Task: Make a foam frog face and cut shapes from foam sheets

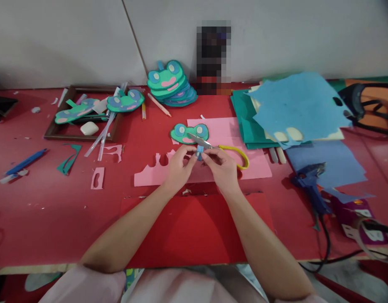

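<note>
"What do we count, largest first?"

"One grey wall (70, 42), one red tabletop (54, 210), one pink sheet (257, 170), one stack of frog faces (167, 81) too overlapped to number."

"Anything smaller?"

"One pair of scissors (206, 144), partly hidden; then one blue piece (200, 149) above the sheet, pinched in our left hand (179, 169) and right hand's (224, 169) grip."

Scissor blades (200, 141) looked metal, handles (246, 159) smooth plastic. Blue sheet (288, 105) looked matt, felt-like; frog cutout (181, 137) did too. Glue gun (311, 183) looked plastic, tabletop (38, 227) smooth.
</note>
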`<state>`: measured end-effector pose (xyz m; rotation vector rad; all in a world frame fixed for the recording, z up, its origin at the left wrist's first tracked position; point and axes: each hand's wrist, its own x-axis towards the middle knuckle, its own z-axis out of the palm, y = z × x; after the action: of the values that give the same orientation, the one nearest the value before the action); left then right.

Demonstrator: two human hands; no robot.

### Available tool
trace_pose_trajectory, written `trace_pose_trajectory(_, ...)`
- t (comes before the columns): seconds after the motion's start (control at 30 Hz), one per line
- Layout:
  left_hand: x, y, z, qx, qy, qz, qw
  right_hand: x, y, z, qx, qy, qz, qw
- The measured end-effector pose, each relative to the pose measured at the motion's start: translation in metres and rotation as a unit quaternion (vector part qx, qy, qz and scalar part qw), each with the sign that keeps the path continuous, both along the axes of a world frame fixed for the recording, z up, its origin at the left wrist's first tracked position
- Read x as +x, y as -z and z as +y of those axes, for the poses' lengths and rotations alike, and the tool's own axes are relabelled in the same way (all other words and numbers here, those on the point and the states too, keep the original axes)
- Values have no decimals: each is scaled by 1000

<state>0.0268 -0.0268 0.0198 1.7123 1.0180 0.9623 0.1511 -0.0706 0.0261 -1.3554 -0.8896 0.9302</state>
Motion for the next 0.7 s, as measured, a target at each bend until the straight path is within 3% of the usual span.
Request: trace_pose_trajectory(0.7,-1,0,0,13,-9,2,1000,-2,2,0,-11,8,25,1000)
